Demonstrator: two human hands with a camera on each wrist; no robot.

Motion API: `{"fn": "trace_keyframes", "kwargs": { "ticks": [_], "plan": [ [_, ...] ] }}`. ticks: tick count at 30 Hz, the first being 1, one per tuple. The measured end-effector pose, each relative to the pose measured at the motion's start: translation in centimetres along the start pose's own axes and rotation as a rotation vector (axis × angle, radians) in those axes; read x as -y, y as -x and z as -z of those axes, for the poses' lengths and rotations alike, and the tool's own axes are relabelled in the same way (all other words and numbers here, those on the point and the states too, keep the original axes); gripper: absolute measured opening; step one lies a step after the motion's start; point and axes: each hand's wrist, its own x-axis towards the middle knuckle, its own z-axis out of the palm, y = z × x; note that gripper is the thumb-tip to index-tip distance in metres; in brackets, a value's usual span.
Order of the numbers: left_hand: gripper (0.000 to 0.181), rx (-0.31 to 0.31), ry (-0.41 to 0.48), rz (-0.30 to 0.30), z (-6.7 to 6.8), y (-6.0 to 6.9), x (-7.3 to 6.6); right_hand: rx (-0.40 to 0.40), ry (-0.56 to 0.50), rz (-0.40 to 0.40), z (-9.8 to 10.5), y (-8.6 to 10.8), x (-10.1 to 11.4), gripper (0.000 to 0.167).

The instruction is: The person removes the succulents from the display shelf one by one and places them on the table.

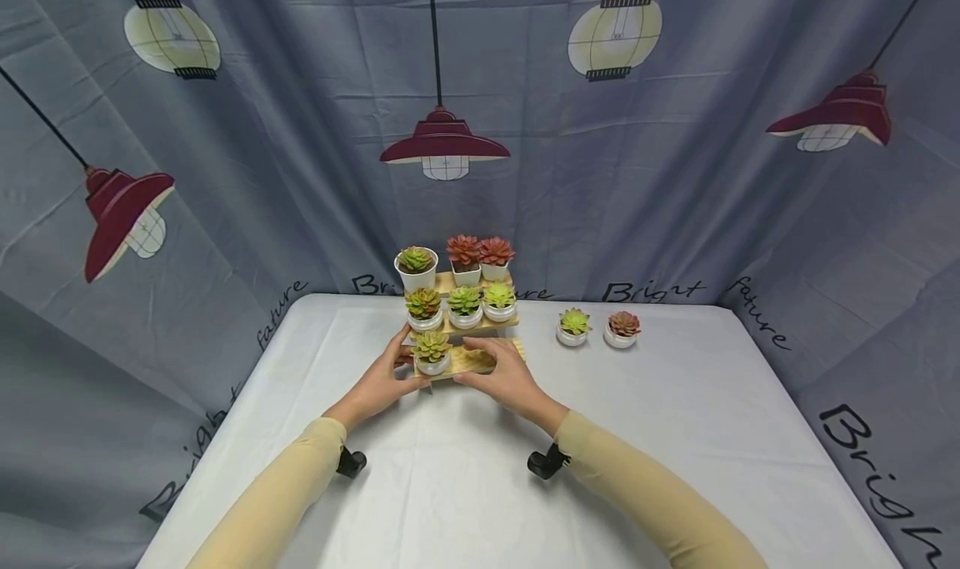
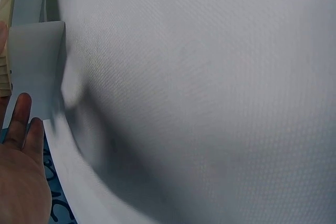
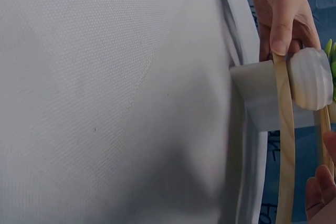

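A three-tier wooden plant stand (image 1: 491, 358) with white supports holds small potted succulents. My left hand (image 1: 378, 390) is at the left end of its lowest tier; in the right wrist view, the left thumb (image 3: 281, 40) presses on the board's end with fingers behind it. Beside that hand, a green succulent in a white pot (image 1: 432, 354) sits on the lowest tier. My right hand (image 1: 510, 381) is over the bare part of the same tier, thumb and fingers spread apart, nothing visible between them. In the left wrist view, some left fingers (image 2: 20, 119) extend beside a white support.
Higher tiers carry several more succulents, including a red one (image 1: 495, 257) and a green one (image 1: 465, 302). On the white table (image 1: 600, 436), right of the stand, are a green succulent (image 1: 573, 326) and a reddish one (image 1: 622, 328). A grey curtain (image 1: 570, 194) hangs behind.
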Motion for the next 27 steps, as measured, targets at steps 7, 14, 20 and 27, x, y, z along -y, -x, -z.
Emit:
{"fn": "trace_keyframes", "kwargs": {
  "ticks": [7, 14, 20, 27],
  "plan": [
    [0.11, 0.005, 0.0, -0.002, 0.0, -0.1, 0.3, -0.019, 0.063, 0.016, -0.5, -0.3, 0.0, 0.067],
    [0.109, 0.016, 0.01, -0.022, 0.2, -0.1, 0.4, -0.046, 0.184, 0.027, -1.4, -1.2, 0.2, 0.068],
    [0.109, 0.022, 0.021, -0.029, 0.2, 0.0, 0.4, -0.069, 0.2, 0.041, -2.2, -1.7, 0.2, 0.066],
    [0.109, 0.019, 0.016, -0.032, 0.2, -0.1, 0.5, -0.107, 0.217, 0.05, -3.2, -1.6, 0.4, 0.067]
  ]
}}
